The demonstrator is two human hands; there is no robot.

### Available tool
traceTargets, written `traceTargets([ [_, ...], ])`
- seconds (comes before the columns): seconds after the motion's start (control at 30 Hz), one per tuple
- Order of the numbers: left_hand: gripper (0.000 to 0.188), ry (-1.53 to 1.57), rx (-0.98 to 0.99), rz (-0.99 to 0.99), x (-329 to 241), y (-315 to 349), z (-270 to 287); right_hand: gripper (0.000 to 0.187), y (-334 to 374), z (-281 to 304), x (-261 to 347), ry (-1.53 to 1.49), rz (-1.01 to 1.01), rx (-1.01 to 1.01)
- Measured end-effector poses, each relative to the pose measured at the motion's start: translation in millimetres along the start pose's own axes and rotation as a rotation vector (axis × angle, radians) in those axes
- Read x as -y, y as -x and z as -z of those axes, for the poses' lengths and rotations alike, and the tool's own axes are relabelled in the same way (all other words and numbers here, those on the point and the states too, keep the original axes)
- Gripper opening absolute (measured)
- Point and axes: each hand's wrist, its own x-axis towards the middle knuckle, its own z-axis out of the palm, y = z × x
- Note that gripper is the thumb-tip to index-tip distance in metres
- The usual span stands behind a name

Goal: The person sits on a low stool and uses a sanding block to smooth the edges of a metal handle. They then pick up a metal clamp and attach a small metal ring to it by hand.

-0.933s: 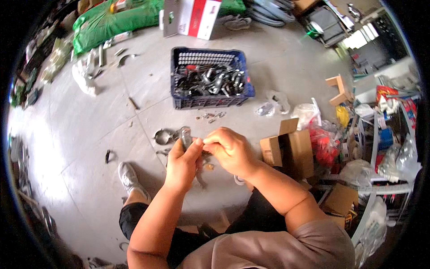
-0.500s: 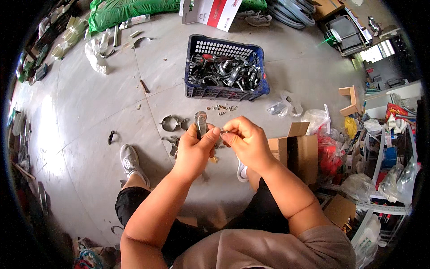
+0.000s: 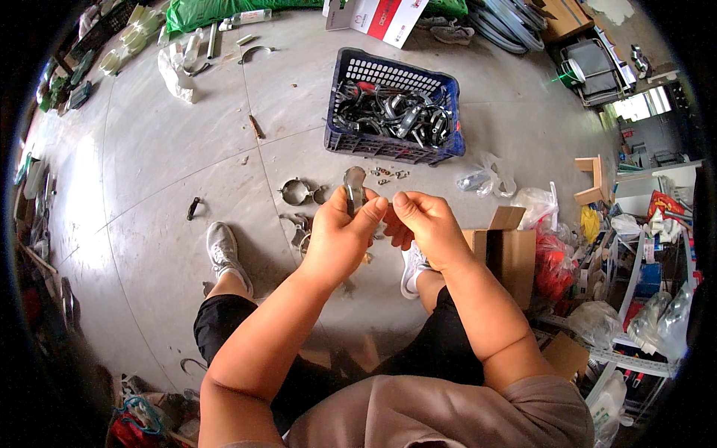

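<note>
My left hand (image 3: pixel 337 235) is closed round a curved metal pipe clamp (image 3: pixel 354 181), whose shiny band sticks up past my thumb. Close beside it, my right hand (image 3: pixel 432 228) has thumb and fingers pressed together at the clamp's right side; what they pinch, if anything, is hidden. On the floor just left of my hands lie more metal pipe clamps (image 3: pixel 296 192). Beyond my fingertips several small nuts or screws (image 3: pixel 384 176) are scattered. Farther off stands a dark blue plastic crate (image 3: pixel 392 151), filled with a jumble of clamps (image 3: pixel 403 116).
An open cardboard box (image 3: pixel 511 261) stands right of my right forearm. Clear plastic bags (image 3: pixel 489 176) and a crowded metal shelf (image 3: pixel 635 345) lie farther right. A green sack (image 3: pixel 216 13), a white and red carton (image 3: pixel 373 21) and grey hose coils (image 3: pixel 502 22) line the far side.
The view has shifted, so the floor things sit slightly farther right. My right-hand fingers have changed their grip, with the thumb now uppermost. The left hand keeps hold of the clamp.
</note>
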Motion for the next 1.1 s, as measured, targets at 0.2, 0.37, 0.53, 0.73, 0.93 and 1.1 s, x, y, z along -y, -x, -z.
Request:
traceTargets([
  [0.2,0.018,0.002,-0.009,0.01,0,0,0,0.031,0,-7,-1,-0.028,0.146,-0.058],
  [0.37,0.016,-0.025,-0.027,0.003,2,0,0,0.022,0,0,0,-0.107,0.048,-0.013],
  [0.53,0.016,0.077,-0.034,0.023,0,-2,2,0.026,-2,-1,0,-0.174,0.069,-0.052],
  [0.73,0.014,0.037,-0.041,0.037,2,-5,-1,0.027,-2,2,-3,-0.096,0.112,-0.015],
  [0.93,0.016,0.027,-0.052,0.01,3,-6,0,0.017,0,3,5,-0.157,0.023,-0.029],
  [1.1,0.016,0.051,-0.044,0.029,2,-8,-4,0.017,-5,4,-6,-0.131,0.249,-0.069],
])
